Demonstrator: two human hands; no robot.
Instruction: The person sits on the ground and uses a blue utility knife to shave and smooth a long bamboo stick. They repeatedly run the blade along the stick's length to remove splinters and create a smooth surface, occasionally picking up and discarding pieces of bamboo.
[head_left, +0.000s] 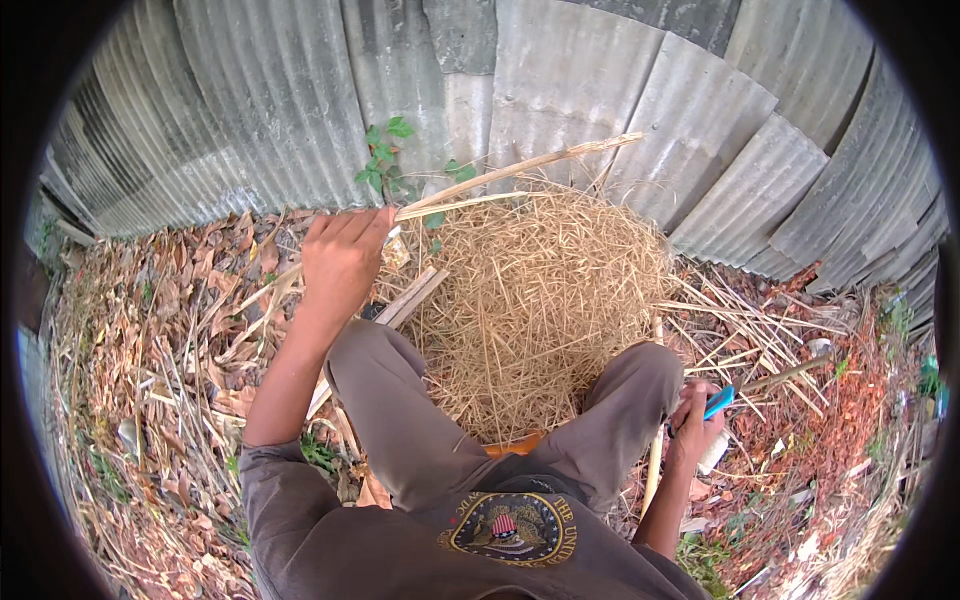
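Left hand (340, 255) fingers are clamping a dry stalk (500, 175) over the straw pile (540, 290); right hand (695, 425) fingers are gripping a blue-handled knife (718, 402) by the knee, risking a leg cut

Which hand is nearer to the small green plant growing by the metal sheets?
Left. The left hand grips long dry stalks just below the green plant; the right hand, holding a blue-handled tool, sits far off beside the right knee.

The person wears a dark grey short-sleeved shirt (330, 530) with a round emblem (508, 527) printed on the chest in yellow, red and white. The trousers (400, 420) are grey-brown and a little creased. Both forearms are bare.
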